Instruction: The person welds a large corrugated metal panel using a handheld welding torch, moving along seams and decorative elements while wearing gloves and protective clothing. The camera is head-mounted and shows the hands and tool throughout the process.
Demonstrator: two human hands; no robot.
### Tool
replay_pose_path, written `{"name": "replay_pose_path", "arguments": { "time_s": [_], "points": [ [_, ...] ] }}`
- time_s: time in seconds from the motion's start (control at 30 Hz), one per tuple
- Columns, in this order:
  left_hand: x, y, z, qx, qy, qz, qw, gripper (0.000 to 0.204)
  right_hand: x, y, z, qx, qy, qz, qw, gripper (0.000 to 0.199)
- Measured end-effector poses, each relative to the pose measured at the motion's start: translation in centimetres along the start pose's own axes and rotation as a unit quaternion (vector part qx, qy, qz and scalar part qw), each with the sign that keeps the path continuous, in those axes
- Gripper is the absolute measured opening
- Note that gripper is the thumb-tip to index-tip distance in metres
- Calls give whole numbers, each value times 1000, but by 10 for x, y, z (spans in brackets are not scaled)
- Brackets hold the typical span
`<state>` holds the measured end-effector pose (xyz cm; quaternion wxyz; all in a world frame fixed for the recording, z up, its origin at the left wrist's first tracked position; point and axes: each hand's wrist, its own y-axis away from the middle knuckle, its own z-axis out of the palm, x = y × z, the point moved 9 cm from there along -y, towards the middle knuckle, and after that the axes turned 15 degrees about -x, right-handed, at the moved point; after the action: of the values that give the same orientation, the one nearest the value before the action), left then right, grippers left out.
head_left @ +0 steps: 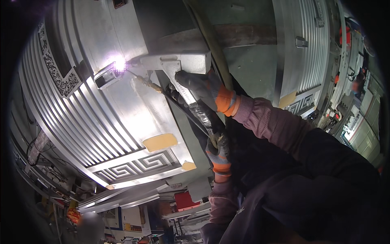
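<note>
A silver handheld laser welding gun [185, 63] points left, its nozzle at a glaring white-violet spot [119, 65]. The glare sits at the upper end of a small rectangular metal fitting [109, 78] on a shiny metal door panel [118, 32]. My gloved right hand [199, 87] is closed around the gun's grip, just under its body. Lower down, my gloved left hand [219, 148] is closed around the black-taped lower end of the handle. A thin wire-feed tube [178, 102] runs beside the handle up to the nozzle. The glare hides the exact contact point.
The panel has ribbed strips, a Greek-key pattern [140, 164] and tan pads [160, 142]. A thick hose [215, 40] passes behind the gun. Another ribbed panel [310, 44] lies to the right. Metal strips [126, 197] and a red object [186, 200] lie near the bottom.
</note>
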<state>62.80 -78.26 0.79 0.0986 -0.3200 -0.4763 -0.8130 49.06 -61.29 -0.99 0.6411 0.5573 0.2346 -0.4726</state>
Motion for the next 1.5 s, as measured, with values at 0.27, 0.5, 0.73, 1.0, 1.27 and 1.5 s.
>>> {"name": "replay_pose_path", "arguments": {
  "time_s": [0.27, 0.5, 0.73, 1.0, 1.27, 1.5],
  "points": [
    [-3, 3, 7, 4, -33, 1, 999, 39, 9, 7, 6, -101, 186, -87, 973, 40],
    [-13, 6, 8, 12, 8, -3, 1000, 38, 47, 6, 12, -69, -253, 79, 962, 66],
    [4, 3, 12, 22, 19, 20, 999, 36, 46, -2, -1, 13, -196, 4, 980, 39],
    [-64, 36, 54, -75, -290, 70, 951, 33, -42, 52, 14, -4, -46, -31, 998, 57],
    [102, 59, 145, -179, -265, 94, 943, 33, -90, 187, -103, 171, -173, -5, 970, 50],
    [113, 44, 206, -255, -554, -32, 792, 47, -64, 275, -138, 184, -317, -6, 930, 36]
  ]
}}
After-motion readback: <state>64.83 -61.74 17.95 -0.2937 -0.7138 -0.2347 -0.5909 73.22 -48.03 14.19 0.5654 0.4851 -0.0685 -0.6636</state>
